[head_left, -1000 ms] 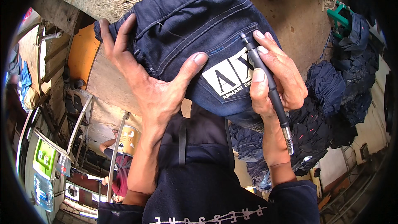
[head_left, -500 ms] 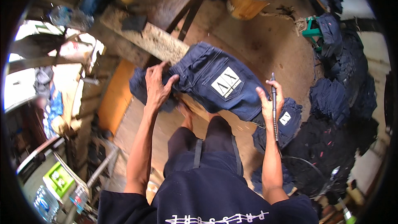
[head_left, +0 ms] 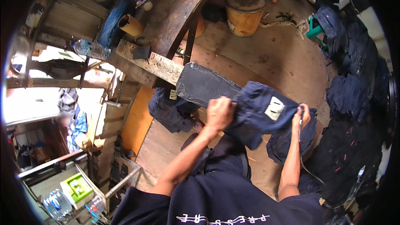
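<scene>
The right hand [head_left: 301,118] hides most of the thin tool [head_left: 299,130] it grips, the jeans [head_left: 258,114] cover the left hand's [head_left: 219,112] fingertips, and the frame's lower right is too dark to read.

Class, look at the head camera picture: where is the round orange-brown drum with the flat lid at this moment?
In the head view the round orange-brown drum stands on the bare floor near the top edge, just right of centre, beside the dark wooden table and far beyond both hands.

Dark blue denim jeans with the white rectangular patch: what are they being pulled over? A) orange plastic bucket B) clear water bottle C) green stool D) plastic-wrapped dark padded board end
D: the left hand grips the jeans at the plastic-wrapped dark padded board end; the right hand holds their other side with a thin tool.
</scene>
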